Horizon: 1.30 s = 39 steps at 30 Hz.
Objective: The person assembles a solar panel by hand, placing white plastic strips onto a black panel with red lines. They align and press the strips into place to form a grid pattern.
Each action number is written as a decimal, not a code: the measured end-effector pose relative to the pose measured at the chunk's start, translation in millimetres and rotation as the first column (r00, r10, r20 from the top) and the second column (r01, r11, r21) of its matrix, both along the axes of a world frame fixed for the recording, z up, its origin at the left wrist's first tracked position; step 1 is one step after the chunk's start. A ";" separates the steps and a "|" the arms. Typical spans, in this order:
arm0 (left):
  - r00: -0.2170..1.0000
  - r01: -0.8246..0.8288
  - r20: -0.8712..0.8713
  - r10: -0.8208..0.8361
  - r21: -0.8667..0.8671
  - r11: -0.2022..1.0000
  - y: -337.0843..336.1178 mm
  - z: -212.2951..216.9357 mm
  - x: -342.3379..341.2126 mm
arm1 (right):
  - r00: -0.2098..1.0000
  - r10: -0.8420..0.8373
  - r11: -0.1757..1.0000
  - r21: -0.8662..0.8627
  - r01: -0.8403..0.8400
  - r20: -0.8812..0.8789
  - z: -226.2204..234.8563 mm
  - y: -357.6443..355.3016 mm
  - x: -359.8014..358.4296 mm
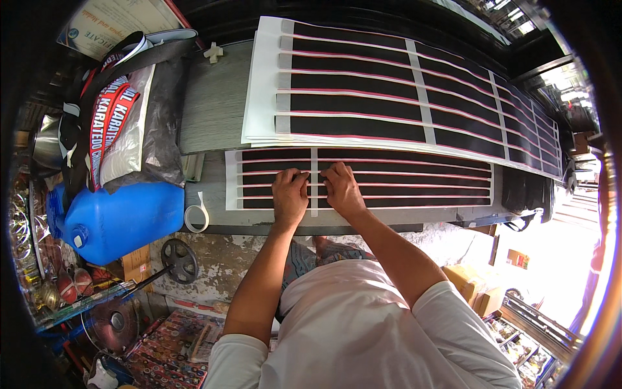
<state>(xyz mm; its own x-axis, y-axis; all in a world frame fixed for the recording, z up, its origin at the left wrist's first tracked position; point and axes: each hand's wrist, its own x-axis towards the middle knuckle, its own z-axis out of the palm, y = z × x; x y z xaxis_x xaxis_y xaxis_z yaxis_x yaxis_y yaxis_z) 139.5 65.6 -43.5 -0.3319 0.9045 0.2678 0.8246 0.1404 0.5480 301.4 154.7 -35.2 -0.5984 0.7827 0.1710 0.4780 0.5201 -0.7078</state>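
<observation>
A white sheet with long black, red-edged bands (402, 192) lies across the grey table. A pale tape strip (314, 206) crosses its bands from back to front. My left hand (289, 196) rests just left of that strip, its fingers bent and pinched together. On the strip's other side is my right hand (343, 189), fingers likewise curled in close to the sheet. Whatever the fingertips pinch is hidden. Behind, a stack of larger banded sheets (350, 87) carries similar pale strips across it. A white tape roll (187, 220) with a loose end sits at the table's front left.
A blue jerrycan (129, 217) and a plastic bag with printed straps (139, 123) stand left. A small white cross-shaped piece (213, 52) lies at the back. A dark bag (526, 194) is at the right end. Below are a handwheel (179, 261) and cardboard boxes (476, 285).
</observation>
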 end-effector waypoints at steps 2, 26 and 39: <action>1.000 0.007 0.010 -0.007 -0.004 1.000 -0.5 0.6 -0.6 | 1.000 0.006 1.000 0.007 -0.006 -0.003 0.0 0.8 0.2; 0.994 -0.081 0.065 0.082 -0.018 0.997 7.8 -7.9 5.2 | 0.998 -0.062 0.998 -0.004 0.062 -0.017 -11.2 2.1 -9.1; 0.935 -0.328 -0.140 0.327 0.020 0.945 -46.7 1.6 -79.3 | 0.996 -0.062 0.998 0.028 0.064 -0.065 0.0 4.9 -5.7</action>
